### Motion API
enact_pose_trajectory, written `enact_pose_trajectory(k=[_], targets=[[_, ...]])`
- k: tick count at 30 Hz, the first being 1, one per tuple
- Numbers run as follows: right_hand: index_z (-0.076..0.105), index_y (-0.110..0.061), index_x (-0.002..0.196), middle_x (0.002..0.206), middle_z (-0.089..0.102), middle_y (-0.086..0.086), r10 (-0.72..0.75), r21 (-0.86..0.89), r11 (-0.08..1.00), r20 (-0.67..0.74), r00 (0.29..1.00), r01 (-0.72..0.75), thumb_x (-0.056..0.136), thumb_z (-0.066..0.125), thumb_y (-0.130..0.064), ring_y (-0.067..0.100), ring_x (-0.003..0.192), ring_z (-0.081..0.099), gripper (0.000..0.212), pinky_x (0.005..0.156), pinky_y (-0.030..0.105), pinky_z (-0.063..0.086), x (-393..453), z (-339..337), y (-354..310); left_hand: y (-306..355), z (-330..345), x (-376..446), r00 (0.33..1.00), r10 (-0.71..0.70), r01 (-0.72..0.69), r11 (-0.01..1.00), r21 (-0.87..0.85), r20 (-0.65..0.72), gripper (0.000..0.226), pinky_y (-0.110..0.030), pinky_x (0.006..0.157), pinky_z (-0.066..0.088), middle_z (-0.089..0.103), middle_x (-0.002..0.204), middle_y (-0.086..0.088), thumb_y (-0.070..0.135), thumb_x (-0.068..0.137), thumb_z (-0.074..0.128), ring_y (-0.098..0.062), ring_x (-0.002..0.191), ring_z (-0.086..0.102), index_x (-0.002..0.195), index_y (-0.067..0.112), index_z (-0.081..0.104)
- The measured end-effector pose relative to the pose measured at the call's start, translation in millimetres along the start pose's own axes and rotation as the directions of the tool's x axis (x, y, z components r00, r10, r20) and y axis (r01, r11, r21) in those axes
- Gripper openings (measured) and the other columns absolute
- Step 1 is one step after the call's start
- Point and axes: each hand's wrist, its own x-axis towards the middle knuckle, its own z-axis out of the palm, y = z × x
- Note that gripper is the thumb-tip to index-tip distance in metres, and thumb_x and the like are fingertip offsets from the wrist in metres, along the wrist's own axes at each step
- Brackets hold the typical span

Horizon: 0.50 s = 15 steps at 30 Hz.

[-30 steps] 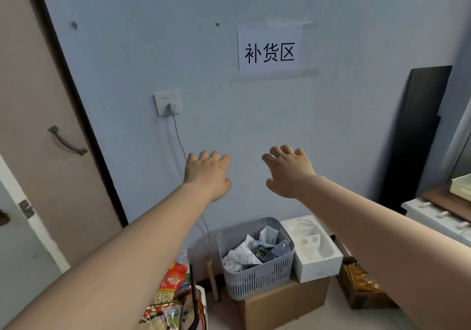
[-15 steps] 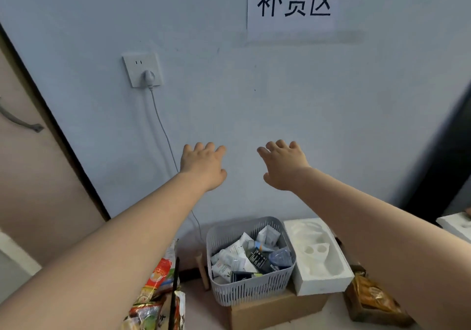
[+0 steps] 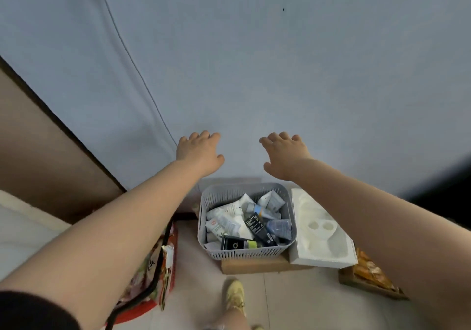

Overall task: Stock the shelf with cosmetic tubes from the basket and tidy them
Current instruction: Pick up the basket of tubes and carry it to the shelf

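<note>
Hands reach forward side by side, palms down: the left hand [image 3: 199,154] and the right hand [image 3: 285,155] each have a loose, open grip with fingers spread, holding nothing. Below them the grey basket [image 3: 245,252], filled with a jumble of cosmetic tubes [image 3: 230,221], sits on a cardboard box [image 3: 254,266] against the wall, just beside a white foam tray [image 3: 321,230].

Open air lies between the left hand [image 3: 200,155] and right hand [image 3: 285,157], directly above the basket [image 3: 243,252], whose top is uncovered. The wall [image 3: 280,75] blocks passage at 12 o'clock. The white foam tray [image 3: 321,227] touches the basket at 3 o'clock. The red bag [image 3: 163,266] stands near at 9 o'clock. A yellow shoe [image 3: 235,294] occupies the floor at 6 o'clock.
</note>
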Motion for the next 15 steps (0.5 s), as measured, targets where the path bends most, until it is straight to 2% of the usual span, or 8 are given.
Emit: enact_pose_trajectory(k=[9, 13, 15], targets=[[0.033, -0.018, 0.138, 0.138, 0.040, 0.004, 0.011, 0.141, 0.989, 0.284, 0.959, -0.053, 0.088, 0.047, -0.027, 0.025, 0.128, 0.037, 0.052, 0.102, 0.039, 0.033, 43.3, 98.4, 13.0, -15.3, 103.3, 48.6, 0.963, -0.027, 0.064, 0.989, -0.131, 0.269, 0.055, -0.042, 0.100, 0.035, 0.040, 0.142, -0.005, 0.042, 0.091, 0.043, -0.028, 0.128, 0.039, 0.142, 0.023, 0.028], [0.039, -0.016, 0.132, 0.137, 0.043, 0.006, 0.023, 0.211, 0.971, 0.391, 0.920, -0.115, 0.088, 0.050, -0.029, 0.026, 0.129, 0.040, 0.047, 0.101, 0.041, 0.036, 47.2, 140.2, 16.0, -14.1, 136.6, 55.9, 0.920, -0.057, 0.148, 0.967, -0.208, 0.389, 0.053, -0.040, 0.096, 0.043, 0.045, 0.138, -0.009, 0.037, 0.090, 0.047, -0.030, 0.124, 0.044, 0.139, 0.020, 0.035], [0.039, -0.016, 0.132, 0.136, 0.043, 0.007, 0.040, 0.263, 0.949, 0.447, 0.894, -0.174, 0.089, 0.049, -0.029, 0.027, 0.128, 0.041, 0.046, 0.096, 0.041, 0.040, 47.5, 158.7, 19.4, -12.1, 151.6, 57.2, 0.897, -0.079, 0.218, 0.935, -0.279, 0.436, 0.053, -0.042, 0.095, 0.045, 0.047, 0.136, -0.009, 0.034, 0.088, 0.050, -0.030, 0.121, 0.047, 0.138, 0.021, 0.037]])
